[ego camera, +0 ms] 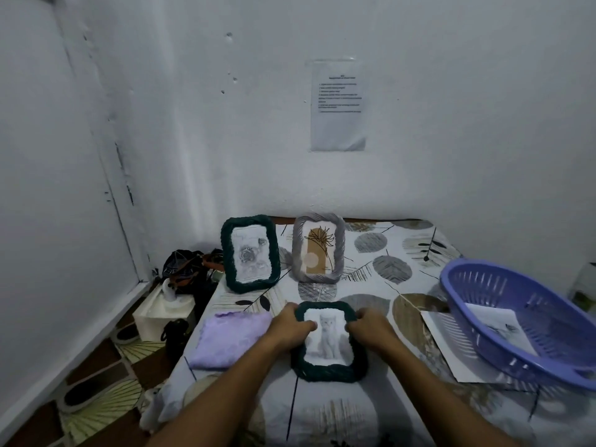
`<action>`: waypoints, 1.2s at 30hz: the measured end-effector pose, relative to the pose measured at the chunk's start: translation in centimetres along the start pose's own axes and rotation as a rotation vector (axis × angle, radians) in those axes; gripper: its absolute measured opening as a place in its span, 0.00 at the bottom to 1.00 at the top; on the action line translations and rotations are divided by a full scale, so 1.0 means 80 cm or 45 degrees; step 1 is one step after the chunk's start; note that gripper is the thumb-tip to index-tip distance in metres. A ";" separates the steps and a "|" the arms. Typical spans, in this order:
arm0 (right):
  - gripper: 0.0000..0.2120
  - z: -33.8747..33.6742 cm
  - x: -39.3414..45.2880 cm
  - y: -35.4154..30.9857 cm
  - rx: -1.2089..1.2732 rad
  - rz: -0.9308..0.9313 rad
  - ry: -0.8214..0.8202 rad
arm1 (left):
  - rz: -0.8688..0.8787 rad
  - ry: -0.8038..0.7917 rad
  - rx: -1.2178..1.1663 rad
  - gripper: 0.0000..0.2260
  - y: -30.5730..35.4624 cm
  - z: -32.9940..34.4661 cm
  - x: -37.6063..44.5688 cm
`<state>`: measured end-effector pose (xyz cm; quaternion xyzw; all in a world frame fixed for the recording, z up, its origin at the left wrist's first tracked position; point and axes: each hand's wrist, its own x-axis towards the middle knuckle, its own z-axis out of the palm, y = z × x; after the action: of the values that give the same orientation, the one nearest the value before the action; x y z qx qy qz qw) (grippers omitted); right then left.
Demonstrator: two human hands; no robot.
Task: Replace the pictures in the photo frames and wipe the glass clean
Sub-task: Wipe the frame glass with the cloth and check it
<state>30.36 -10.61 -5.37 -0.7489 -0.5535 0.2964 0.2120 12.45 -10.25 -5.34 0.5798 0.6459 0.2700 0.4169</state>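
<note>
Frame (329, 341) with cat picture was held between both hands, long axis running away from the wrists; left hand (292, 324) and right hand (371, 327) gripped its upper side edges.

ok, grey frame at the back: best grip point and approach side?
Take the grey frame by its two braided side edges, one hand on each, coming from the front. It stands upright and leaning back, so the sides are exposed, and the green frame beside it leaves a gap. That keeps fingers off the glass.
</note>
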 end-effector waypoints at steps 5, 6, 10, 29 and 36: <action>0.07 0.022 -0.005 0.004 0.141 -0.025 0.031 | -0.146 0.101 -0.227 0.14 0.005 0.015 0.003; 0.10 0.021 -0.006 0.002 0.200 0.004 0.043 | -0.185 0.108 -0.332 0.14 0.004 0.016 0.005; 0.22 0.009 -0.006 0.001 0.699 0.159 0.084 | -0.228 0.177 -0.779 0.06 0.004 0.014 0.001; 0.17 -0.071 -0.046 0.011 1.653 -0.251 -0.339 | -0.042 -0.318 -1.230 0.17 0.046 -0.010 -0.043; 0.13 -0.097 -0.050 0.026 1.425 -0.243 -0.459 | 0.098 -0.300 -1.179 0.17 0.063 0.004 -0.023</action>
<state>36.26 -14.96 -0.17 -0.4081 -0.4054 0.6452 0.5029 15.32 -11.16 -0.84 0.3832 0.3842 0.4770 0.6914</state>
